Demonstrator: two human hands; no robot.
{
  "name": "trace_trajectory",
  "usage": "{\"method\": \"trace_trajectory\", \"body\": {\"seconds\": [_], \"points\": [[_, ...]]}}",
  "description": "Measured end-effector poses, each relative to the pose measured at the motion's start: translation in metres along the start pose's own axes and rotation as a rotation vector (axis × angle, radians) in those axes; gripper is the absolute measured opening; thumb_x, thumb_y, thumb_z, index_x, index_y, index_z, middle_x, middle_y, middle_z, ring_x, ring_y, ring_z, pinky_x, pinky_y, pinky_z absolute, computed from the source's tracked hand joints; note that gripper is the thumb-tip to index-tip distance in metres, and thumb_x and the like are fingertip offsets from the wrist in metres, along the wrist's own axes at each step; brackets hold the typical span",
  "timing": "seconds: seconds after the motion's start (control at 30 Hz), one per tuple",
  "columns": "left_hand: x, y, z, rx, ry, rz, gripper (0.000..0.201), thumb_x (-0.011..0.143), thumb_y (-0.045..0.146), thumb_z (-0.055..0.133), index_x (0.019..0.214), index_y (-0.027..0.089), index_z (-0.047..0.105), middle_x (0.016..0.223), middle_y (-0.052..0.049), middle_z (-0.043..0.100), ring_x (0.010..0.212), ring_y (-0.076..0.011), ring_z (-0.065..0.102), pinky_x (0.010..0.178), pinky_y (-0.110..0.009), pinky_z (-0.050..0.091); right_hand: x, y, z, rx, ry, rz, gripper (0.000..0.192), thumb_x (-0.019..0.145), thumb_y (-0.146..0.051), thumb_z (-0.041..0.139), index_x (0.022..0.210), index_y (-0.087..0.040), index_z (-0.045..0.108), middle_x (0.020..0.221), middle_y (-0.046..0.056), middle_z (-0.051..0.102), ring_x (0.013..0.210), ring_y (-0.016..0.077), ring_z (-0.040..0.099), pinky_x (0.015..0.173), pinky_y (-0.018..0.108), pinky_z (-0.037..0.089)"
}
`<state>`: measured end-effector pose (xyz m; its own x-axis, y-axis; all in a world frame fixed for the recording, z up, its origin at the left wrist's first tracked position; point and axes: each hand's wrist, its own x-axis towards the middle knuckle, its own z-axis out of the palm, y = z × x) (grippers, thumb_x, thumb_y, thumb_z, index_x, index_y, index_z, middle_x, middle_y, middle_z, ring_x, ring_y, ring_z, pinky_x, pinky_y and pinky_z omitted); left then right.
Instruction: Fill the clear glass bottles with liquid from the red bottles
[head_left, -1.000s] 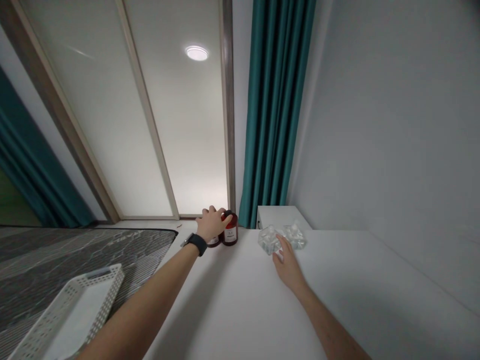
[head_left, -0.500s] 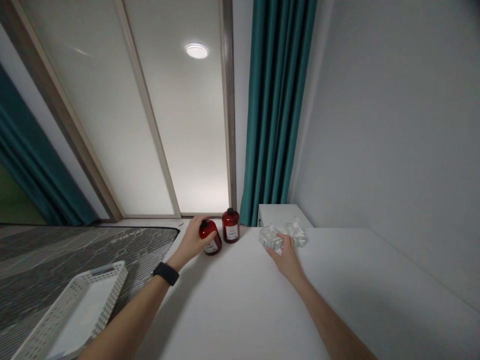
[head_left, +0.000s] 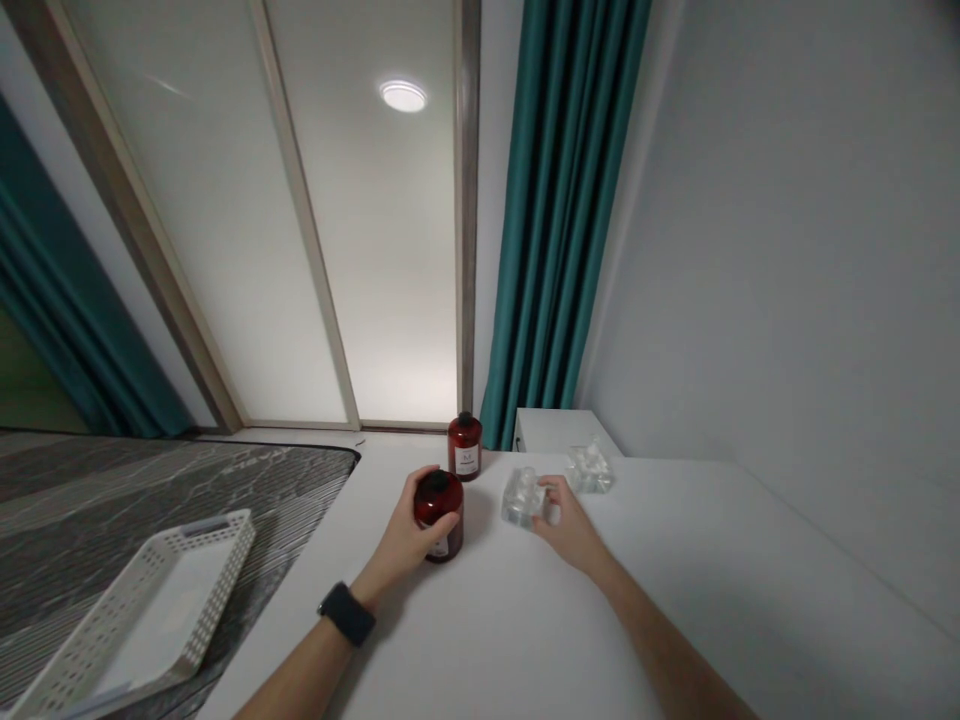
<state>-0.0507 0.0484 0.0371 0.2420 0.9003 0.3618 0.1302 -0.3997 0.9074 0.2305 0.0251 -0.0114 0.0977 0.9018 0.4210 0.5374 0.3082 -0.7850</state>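
My left hand (head_left: 403, 538) is wrapped round a dark red bottle (head_left: 451, 498) with a black cap and a white label, upright at the table. A second, similar red bottle (head_left: 465, 447) stands just behind it, untouched. My right hand (head_left: 573, 530) has its thumb and fingers closed on the right side of a clear, glassy, block-shaped container (head_left: 519, 500); its exact kind does not show. Another clear piece of the same look (head_left: 591, 470) sits behind my right hand, apart from it.
A white table (head_left: 480, 640) lies under my hands. To its left, a white perforated basket (head_left: 214, 590) rests on a grey patterned surface (head_left: 300, 480). Beyond the far edge are a white cabinet (head_left: 555, 425), a teal curtain (head_left: 562, 230) and frosted sliding doors (head_left: 397, 260). A wall (head_left: 787, 250) borders the right side.
My left hand has brought its red bottle nearer to me and slightly right, ahead of the other bottle. My right hand has drawn one clear container nearer and left, away from its neighbour.
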Motion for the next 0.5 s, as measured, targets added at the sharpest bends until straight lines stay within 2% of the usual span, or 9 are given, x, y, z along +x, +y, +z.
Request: {"method": "trace_trajectory", "body": {"seconds": [0.1,0.2,0.33,0.43,0.5], "points": [[-0.005,-0.004,0.002,-0.090,-0.054,-0.017,0.067,0.073,0.026,0.076,0.132,0.019,0.045,0.128,-0.013,0.061,0.114,-0.0286,0.063,0.106,-0.049,0.047,-0.008,-0.014,-0.003,0.065,-0.145,-0.076,0.045,0.070,-0.013,0.059,0.114,-0.022,0.055,0.107,0.003,0.069,0.099,0.0223,0.068,0.089,0.039,0.055],[-0.008,-0.008,0.006,-0.098,-0.108,-0.003,0.069,0.068,0.021,0.079,0.130,0.018,0.048,0.125,-0.012,0.064,0.116,-0.0292,0.062,0.107,-0.049,0.045,-0.014,-0.022,-0.002,0.084,-0.178,-0.132,0.047,0.072,-0.010,0.053,0.117,-0.023,0.058,0.115,0.004,0.070,0.110,0.0224,0.066,0.097,0.040,0.052],[-0.013,-0.004,0.009,-0.005,-0.134,0.046,0.068,0.069,0.015,0.077,0.131,0.018,0.048,0.121,-0.010,0.066,0.112,-0.0277,0.064,0.104,-0.047,0.048,-0.016,-0.021,0.000,0.044,0.004,-0.174,0.046,0.079,-0.009,0.040,0.120,-0.022,0.057,0.124,0.009,0.065,0.121,0.0241,0.059,0.104,0.046,0.046],[-0.016,0.002,0.009,0.193,-0.082,0.214,0.066,0.071,0.020,0.078,0.130,0.019,0.048,0.124,-0.011,0.063,0.113,-0.0288,0.063,0.099,-0.046,0.052,-0.017,-0.023,-0.004,-0.005,0.183,-0.221,0.032,0.087,-0.013,0.042,0.115,-0.021,0.055,0.112,0.010,0.063,0.110,0.0268,0.059,0.098,0.050,0.045],[-0.018,0.005,0.009,0.385,-0.063,0.355,0.067,0.072,0.026,0.080,0.131,0.020,0.048,0.123,-0.013,0.063,0.111,-0.0305,0.064,0.094,-0.046,0.055,-0.021,-0.032,-0.005,-0.028,0.248,-0.272,0.025,0.092,-0.018,0.043,0.113,-0.022,0.056,0.101,0.008,0.062,0.099,0.0266,0.059,0.092,0.049,0.045]]}}
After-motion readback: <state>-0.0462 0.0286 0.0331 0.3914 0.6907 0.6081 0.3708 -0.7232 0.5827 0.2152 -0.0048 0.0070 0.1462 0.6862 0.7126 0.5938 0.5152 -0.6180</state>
